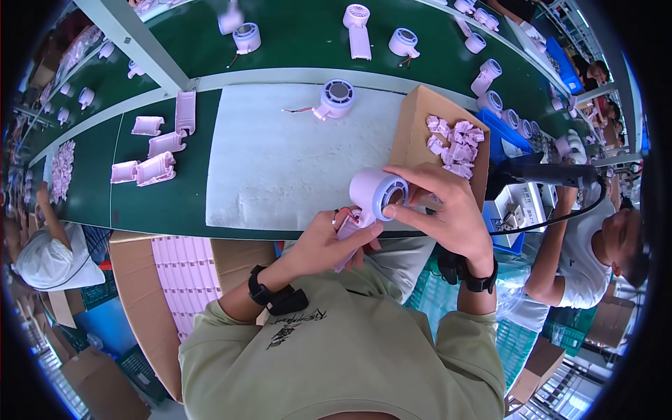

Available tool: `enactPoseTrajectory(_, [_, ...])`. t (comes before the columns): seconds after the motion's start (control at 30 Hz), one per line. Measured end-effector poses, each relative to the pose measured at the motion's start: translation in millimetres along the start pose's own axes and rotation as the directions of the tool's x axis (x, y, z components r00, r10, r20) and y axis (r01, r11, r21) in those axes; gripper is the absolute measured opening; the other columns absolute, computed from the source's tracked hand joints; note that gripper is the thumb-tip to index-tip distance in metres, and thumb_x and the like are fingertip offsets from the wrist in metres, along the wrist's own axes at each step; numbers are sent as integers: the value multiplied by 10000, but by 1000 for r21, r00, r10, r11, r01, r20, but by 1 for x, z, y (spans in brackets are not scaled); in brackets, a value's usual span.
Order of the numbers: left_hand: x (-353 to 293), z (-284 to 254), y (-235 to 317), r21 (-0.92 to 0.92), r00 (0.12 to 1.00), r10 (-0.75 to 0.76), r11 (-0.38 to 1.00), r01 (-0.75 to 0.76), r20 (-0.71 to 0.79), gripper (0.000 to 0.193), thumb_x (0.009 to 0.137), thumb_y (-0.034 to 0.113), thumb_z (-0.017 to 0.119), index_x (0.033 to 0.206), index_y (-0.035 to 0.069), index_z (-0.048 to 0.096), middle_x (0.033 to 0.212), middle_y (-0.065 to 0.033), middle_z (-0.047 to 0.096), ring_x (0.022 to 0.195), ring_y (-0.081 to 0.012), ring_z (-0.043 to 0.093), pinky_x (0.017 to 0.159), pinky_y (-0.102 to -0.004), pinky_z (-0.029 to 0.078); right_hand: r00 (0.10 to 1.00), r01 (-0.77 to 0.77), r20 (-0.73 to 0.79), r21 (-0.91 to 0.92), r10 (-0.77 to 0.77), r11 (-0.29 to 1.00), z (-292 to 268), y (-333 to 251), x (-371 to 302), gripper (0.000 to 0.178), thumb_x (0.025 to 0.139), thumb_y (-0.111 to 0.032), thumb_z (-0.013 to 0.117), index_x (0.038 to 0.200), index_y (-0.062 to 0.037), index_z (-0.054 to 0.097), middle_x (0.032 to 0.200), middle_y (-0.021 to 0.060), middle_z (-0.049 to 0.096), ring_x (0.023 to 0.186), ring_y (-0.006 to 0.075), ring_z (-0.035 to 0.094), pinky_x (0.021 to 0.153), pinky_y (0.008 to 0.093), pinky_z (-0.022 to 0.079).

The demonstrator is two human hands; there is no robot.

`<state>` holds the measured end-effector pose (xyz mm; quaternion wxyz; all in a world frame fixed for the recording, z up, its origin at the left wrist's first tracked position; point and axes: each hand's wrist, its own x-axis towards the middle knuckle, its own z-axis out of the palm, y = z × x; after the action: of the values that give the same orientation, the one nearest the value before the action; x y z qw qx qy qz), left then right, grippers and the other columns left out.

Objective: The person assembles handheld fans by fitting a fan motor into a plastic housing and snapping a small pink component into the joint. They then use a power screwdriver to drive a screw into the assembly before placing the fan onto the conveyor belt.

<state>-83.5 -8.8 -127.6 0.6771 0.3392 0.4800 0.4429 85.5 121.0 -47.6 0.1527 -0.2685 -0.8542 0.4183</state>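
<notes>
Just over the near edge of the table I hold a pink handheld fan's round head, which has a lilac ring around its dark round opening. My right hand is closed around the head's ring, with fingers above and thumb below. My left hand is closed on a pink handle shell, right under the neck of the head. Thin red and dark wires show by the left fingers. Whether the shell and the neck are joined, I cannot tell. Another fan head with loose wires lies on the white mat.
Several pink handle shells lie left of the mat. A cardboard box at right holds small pink parts. Below the table edge stands a carton of pink shells. Fan heads sit on the green belt beyond. A co-worker sits at right.
</notes>
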Motion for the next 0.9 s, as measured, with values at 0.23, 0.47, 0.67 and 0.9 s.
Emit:
enactPoseTrajectory(0.23, [2, 3, 0, -16, 996, 77, 997, -77, 32, 355, 958, 343, 601, 1036, -3, 627, 815, -58, 676, 549, -90, 600, 452, -238, 438, 998, -20, -62, -62, 16, 998, -2, 2, -6, 402, 800, -116, 767, 1178, -30, 664, 904, 80, 666, 744, 158, 613, 689, 281, 521])
enactPoseTrajectory(0.47, [-1, -11, -2, -330, 905, 354, 905, -268, 237, 636, 1025, 526, 314, 1378, 17, 459, 1075, -122, 642, 606, -103, 536, 522, -250, 418, 939, -193, -340, -392, 53, 899, -58, 63, -3, 243, 846, -90, 684, 1075, -9, 676, 935, 134, 680, 768, 250, 650, 723, 341, 526])
enactPoseTrajectory(0.67, [8, -11, -2, -575, 870, 386, 803, -154, 307, 696, 1028, 551, 206, 1467, 32, 356, 1144, -136, 613, 665, -124, 496, 631, -268, 412, 992, -126, -91, -637, 89, 761, -51, 120, -22, 231, 796, -40, 668, 1025, -11, 676, 1012, 169, 663, 952, 365, 615, 856, 421, 490])
enactPoseTrajectory(0.9, [12, -7, -8, -608, 826, 506, 745, -273, 249, 618, 1043, 477, 282, 1447, 23, 390, 1135, -139, 628, 702, -132, 531, 650, -277, 440, 991, -133, -105, -601, 88, 788, -47, 110, -23, 240, 761, -22, 683, 1001, -18, 676, 1021, 166, 658, 982, 374, 606, 886, 420, 472])
